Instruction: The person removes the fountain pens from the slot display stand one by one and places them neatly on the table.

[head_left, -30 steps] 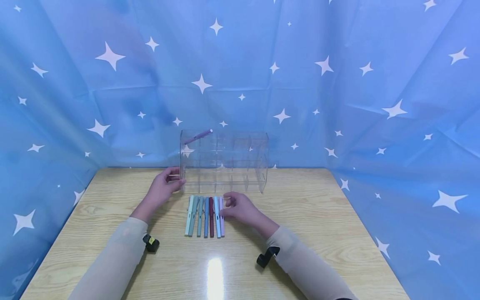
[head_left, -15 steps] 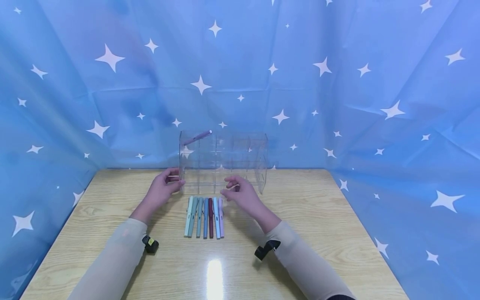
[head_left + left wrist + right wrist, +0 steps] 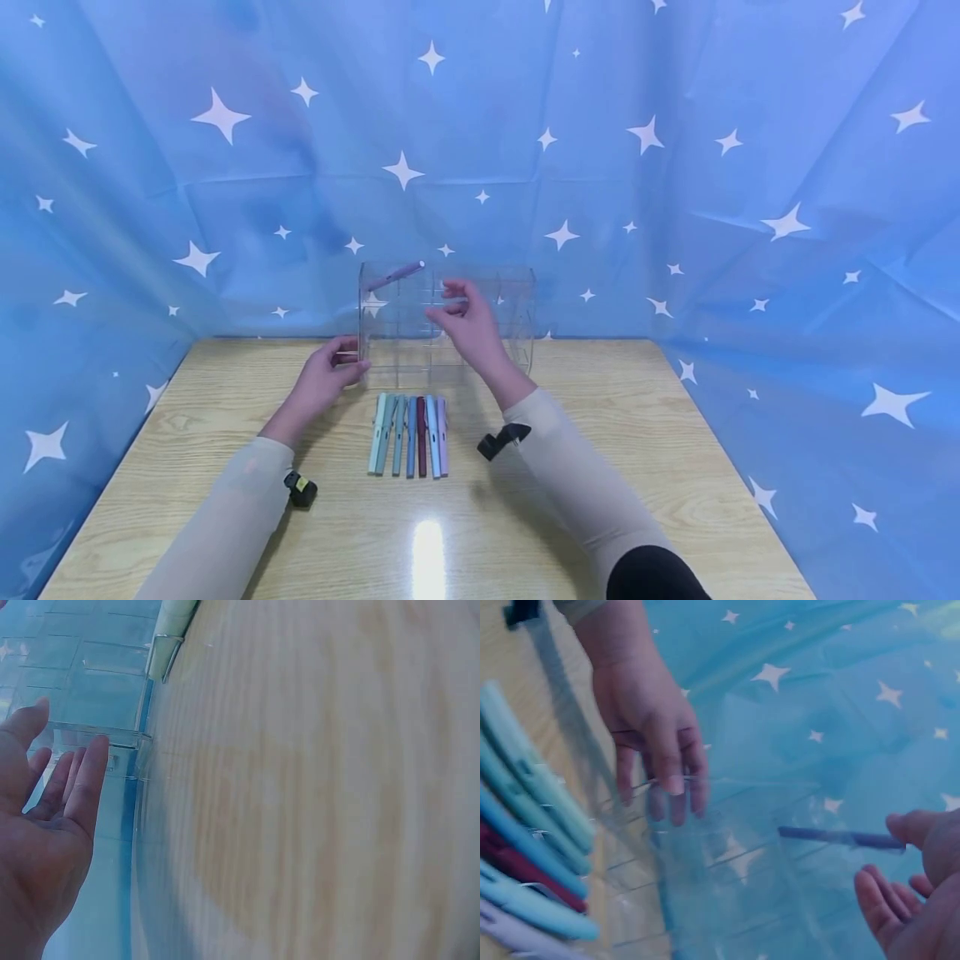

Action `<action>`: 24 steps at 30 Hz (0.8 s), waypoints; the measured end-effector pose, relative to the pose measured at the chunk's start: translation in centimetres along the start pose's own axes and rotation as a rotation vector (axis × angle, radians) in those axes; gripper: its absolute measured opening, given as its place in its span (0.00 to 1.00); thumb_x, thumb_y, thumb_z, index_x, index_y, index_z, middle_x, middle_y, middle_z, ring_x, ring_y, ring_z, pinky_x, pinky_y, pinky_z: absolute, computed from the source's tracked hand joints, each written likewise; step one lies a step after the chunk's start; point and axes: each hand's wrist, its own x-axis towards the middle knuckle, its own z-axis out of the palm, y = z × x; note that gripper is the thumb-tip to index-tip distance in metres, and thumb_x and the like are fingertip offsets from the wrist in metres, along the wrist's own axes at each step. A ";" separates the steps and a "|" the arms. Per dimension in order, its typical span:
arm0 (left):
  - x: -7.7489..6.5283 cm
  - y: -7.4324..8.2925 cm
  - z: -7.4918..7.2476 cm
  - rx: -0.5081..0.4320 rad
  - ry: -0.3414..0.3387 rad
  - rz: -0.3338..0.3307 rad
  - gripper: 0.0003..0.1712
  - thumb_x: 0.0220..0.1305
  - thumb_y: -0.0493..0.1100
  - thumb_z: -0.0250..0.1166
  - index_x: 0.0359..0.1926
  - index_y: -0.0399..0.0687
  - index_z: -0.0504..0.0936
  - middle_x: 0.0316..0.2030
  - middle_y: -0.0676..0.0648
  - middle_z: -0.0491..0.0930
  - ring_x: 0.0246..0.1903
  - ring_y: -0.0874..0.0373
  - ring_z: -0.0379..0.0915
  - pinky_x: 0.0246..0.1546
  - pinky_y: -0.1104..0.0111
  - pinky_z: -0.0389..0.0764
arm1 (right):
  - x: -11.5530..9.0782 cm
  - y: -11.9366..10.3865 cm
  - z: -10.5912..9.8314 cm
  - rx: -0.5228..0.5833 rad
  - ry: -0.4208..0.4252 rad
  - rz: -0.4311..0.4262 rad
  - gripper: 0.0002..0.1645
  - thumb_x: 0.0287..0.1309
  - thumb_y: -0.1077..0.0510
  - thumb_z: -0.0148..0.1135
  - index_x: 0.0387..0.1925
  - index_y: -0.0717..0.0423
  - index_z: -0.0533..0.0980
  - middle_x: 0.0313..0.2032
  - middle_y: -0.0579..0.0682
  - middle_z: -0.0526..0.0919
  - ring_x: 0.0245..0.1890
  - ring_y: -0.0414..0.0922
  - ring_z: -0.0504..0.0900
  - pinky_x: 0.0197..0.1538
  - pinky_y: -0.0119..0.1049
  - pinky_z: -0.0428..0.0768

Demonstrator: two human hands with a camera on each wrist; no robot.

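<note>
A clear plastic organizer with a grid of compartments stands at the back of the table. My left hand holds its left side, thumb at the front and fingers round the side wall. A purple pen rests slantwise in the organizer's top left part, its white-tipped end sticking up. My right hand is in front of the organizer with thumb and fingers apart, holding nothing. In the right wrist view that purple pen shows just left of my right thumb; whether they touch is unclear.
In front of the organizer lies a row of several capped pens, from a mint pen through a maroon pen to a lilac pen. A blue curtain with white stars hangs behind the wooden table.
My right hand has left the lilac end of the pen row and risen up and forward to the organizer's upper part. The left hand and the pens have stayed in place.
</note>
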 end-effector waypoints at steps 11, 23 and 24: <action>-0.1 0.1 0.2 -0.018 -0.002 0.002 0.35 0.82 0.40 0.68 0.82 0.37 0.66 0.70 0.30 0.74 0.70 0.35 0.74 0.57 0.61 0.90 | 4.2 -1.4 2.5 0.089 -0.002 0.024 0.39 0.70 0.57 0.79 0.76 0.56 0.73 0.68 0.60 0.80 0.53 0.49 0.88 0.56 0.51 0.91; 0.0 0.1 0.0 -0.010 -0.002 -0.001 0.35 0.81 0.42 0.70 0.80 0.38 0.68 0.69 0.31 0.75 0.70 0.35 0.74 0.57 0.62 0.90 | 6.4 -1.7 4.7 0.167 -0.042 0.082 0.36 0.70 0.64 0.77 0.74 0.63 0.73 0.59 0.57 0.85 0.38 0.51 0.93 0.43 0.43 0.94; 0.0 0.1 0.0 -0.009 -0.001 -0.002 0.35 0.81 0.42 0.70 0.81 0.39 0.68 0.69 0.31 0.75 0.70 0.36 0.74 0.57 0.62 0.90 | 6.5 -1.8 4.8 0.165 -0.047 0.090 0.35 0.70 0.64 0.76 0.73 0.62 0.74 0.59 0.56 0.85 0.37 0.51 0.93 0.42 0.43 0.94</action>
